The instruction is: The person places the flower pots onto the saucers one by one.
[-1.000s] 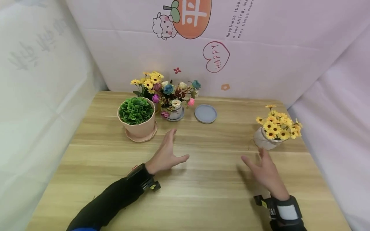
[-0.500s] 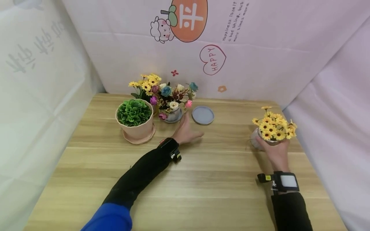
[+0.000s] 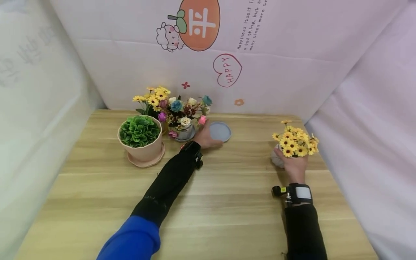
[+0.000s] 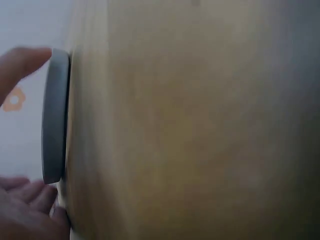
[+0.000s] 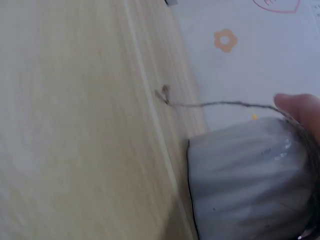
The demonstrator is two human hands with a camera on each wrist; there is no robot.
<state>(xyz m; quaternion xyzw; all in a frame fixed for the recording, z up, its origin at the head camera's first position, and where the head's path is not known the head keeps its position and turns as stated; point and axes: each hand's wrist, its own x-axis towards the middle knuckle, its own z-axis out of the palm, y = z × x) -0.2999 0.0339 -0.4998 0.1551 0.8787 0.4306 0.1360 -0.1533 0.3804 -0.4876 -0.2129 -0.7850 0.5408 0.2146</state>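
In the head view my left hand [image 3: 206, 138] reaches to a small round blue-grey saucer [image 3: 221, 131] at the back of the table. The left wrist view shows the saucer [image 4: 56, 117] edge-on, with the thumb tip right at one side of its rim and the fingertips near the other. At the right, my right hand [image 3: 295, 168] grips a whitish pot of yellow daisies [image 3: 291, 143] from the front. In the right wrist view, twine ties around this grey-white pot [image 5: 245, 177] and one loose end sticks out; the thumb lies near its upper part.
A pink pot with green foliage [image 3: 139, 132] stands on its pink saucer [image 3: 143, 162] at the left. Behind it are yellow flowers [image 3: 155, 96]. A pot of mixed roses [image 3: 185, 122] on a blue-grey saucer stands close beside my left hand. Printed cloth [image 3: 276, 79] hangs behind the wooden table.
My left hand has moved forward over the table to the blue-grey saucer. My right hand has moved onto the daisy pot and taken hold of it. The head view has shifted slightly.
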